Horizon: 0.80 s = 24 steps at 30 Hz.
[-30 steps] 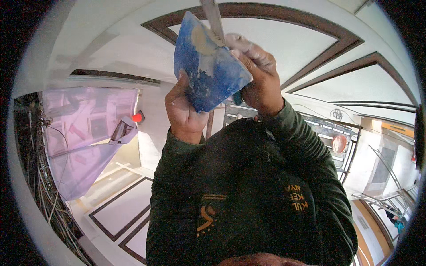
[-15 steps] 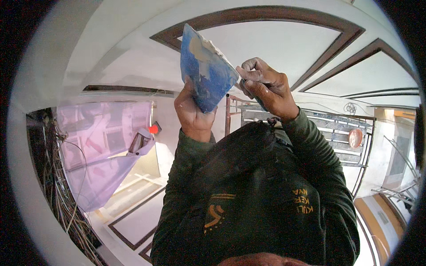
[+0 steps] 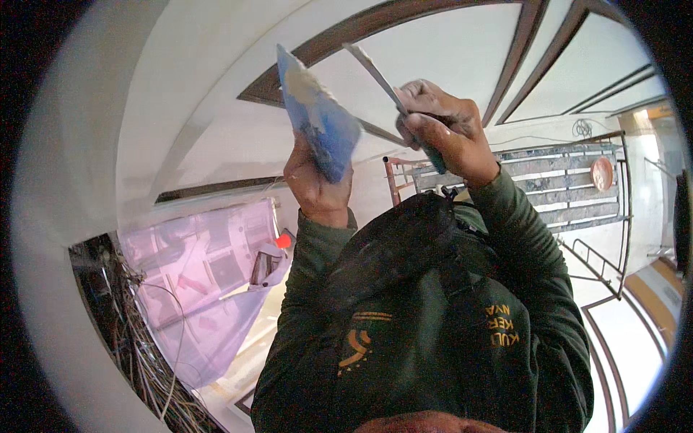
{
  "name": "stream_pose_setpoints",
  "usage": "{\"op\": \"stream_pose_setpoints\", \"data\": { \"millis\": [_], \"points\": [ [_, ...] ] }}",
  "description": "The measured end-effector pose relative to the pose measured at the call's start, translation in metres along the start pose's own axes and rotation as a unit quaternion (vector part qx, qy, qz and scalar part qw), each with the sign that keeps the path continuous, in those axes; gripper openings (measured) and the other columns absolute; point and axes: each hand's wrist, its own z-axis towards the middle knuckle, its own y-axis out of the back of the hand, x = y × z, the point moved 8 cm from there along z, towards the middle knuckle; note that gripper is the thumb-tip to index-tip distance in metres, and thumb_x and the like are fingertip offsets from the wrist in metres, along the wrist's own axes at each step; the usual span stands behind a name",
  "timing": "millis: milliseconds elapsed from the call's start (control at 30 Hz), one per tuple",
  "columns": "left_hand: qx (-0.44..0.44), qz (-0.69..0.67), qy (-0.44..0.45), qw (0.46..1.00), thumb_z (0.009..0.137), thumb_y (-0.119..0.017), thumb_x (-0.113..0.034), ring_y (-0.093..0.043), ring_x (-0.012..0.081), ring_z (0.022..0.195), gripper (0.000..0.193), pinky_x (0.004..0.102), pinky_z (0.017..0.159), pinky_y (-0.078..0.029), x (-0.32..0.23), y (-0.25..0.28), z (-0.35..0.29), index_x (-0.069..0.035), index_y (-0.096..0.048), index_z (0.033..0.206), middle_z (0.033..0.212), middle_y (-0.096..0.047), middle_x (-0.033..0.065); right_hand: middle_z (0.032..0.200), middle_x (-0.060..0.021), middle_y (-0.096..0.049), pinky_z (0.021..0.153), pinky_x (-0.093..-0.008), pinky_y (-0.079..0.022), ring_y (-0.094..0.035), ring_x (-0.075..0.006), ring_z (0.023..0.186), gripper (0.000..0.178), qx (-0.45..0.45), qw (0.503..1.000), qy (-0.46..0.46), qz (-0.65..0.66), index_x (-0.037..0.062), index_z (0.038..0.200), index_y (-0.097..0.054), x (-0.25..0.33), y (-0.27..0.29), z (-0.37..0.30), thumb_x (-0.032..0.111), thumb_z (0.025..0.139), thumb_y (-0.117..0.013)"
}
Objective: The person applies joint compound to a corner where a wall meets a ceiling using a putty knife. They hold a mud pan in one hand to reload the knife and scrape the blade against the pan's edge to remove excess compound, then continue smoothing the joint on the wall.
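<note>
My left hand (image 3: 316,189) is raised overhead and grips a blue flat board (image 3: 317,119) smeared with white filler, tilted nearly edge-on. My right hand (image 3: 442,133) is shut on the handle of a putty knife (image 3: 374,71). Its thin blade points up and left, close to the board's top edge but apart from it. Both dark green sleeves (image 3: 505,238) reach up from the lower part of the view. Behind the hands is the white ceiling (image 3: 447,50) with dark wooden trim (image 3: 339,40).
A pink plastic sheet (image 3: 202,274) hangs at the left, with a tangle of wires (image 3: 137,346) below it. A small red object (image 3: 284,240) sits by the sheet. A metal frame with rails (image 3: 563,187) stands at the right.
The knife has come off the board's face and moved to the right. The board has turned from face-on to nearly edge-on. The view has shifted.
</note>
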Motion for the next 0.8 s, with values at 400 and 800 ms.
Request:
{"op": "stream_pose_setpoints", "data": {
  "millis": [400,800],
  "points": [
    [-0.008,0.083,0.040,0.996,0.100,-0.044,-0.021,-0.062,0.0274,0.085,0.032,0.0392,0.064,-0.057,0.024,-0.015,0.021,0.004,-0.056,0.116,0.099,-0.064,0.0186,0.077,-0.0112,-0.062,0.053,-0.0277,-0.049,-0.059,-0.0164,0.057,0.023,-0.078,0.987,-0.103,0.093,-0.0037,0.094,-0.061,0.004,0.031,-0.008,0.018,0.094,-0.053],
    [0.014,0.134,0.088,0.987,0.097,-0.050,-0.016,-0.062,0.0237,0.082,0.027,0.0320,0.068,-0.059,0.041,-0.022,0.027,0.006,-0.056,0.110,0.092,-0.062,0.0186,0.064,-0.0092,-0.058,0.033,-0.0244,-0.041,-0.050,-0.0139,0.038,0.026,-0.020,0.956,-0.222,0.189,0.0009,0.092,-0.055,-0.014,0.020,-0.032,0.026,0.095,-0.051]
  ]
}}
